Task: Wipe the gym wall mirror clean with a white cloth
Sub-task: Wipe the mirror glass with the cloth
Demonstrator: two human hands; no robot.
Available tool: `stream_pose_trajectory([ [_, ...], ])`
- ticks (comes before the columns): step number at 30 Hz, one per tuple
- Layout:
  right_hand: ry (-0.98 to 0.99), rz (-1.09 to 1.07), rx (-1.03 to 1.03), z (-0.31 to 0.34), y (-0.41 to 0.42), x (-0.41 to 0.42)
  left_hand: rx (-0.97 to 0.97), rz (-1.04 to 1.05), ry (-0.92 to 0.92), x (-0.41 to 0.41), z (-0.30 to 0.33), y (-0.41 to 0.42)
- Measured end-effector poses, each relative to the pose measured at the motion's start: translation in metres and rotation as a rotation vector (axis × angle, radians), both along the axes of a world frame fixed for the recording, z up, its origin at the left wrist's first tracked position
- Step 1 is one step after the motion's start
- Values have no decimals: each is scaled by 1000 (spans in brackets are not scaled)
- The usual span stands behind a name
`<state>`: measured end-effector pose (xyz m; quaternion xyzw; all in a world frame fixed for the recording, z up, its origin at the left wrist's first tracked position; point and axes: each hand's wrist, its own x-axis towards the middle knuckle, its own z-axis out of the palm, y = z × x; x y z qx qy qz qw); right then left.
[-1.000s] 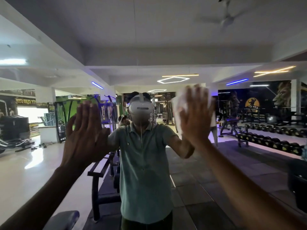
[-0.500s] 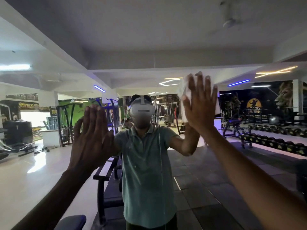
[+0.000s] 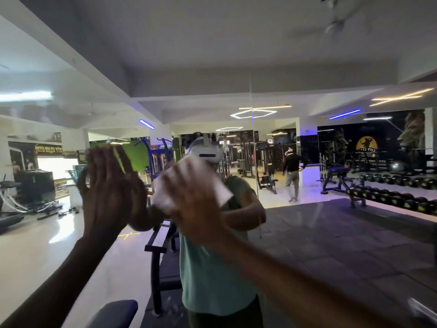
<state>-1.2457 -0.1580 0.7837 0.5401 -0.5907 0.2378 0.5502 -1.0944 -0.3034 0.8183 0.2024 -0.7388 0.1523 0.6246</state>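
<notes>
Head view: the wall mirror fills nearly the whole picture and reflects a gym. The right hand, blurred, lies flat with fingers straight and spread, pressing the white cloth against the glass near the middle of the view. The cloth shows above and on both sides of those fingers, just below the reflected white headset. The left hand is raised just left of it, palm toward the glass, fingers straight and together, its grip on nothing; whether it touches the mirror I cannot tell. In the reflection stand a person in a green shirt, a dumbbell rack at right, and another person walking farther back.
</notes>
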Motion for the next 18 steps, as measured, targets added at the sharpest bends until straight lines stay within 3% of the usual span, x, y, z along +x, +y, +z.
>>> stream_pose_trajectory([
  [2,208,-80,178,-3,-11,6,60,-4,33,12,3,-19],
  [4,235,-106,145,20,2,-11,45,21,11,20,2,-32],
  [8,-76,-324,-279,81,58,-75,-81,81,-79,30,-7,-51],
  [11,-374,-363,-575,90,50,-53,-92,83,-73,29,-8,-52],
  [13,-305,-260,-411,58,13,-11,-99,73,-67,30,-8,-52],
  [16,66,-162,21,11,-14,14,-132,75,-79,34,-9,-60],
  [18,195,-162,68,34,3,-14,-153,93,-99,41,-9,-68],
])
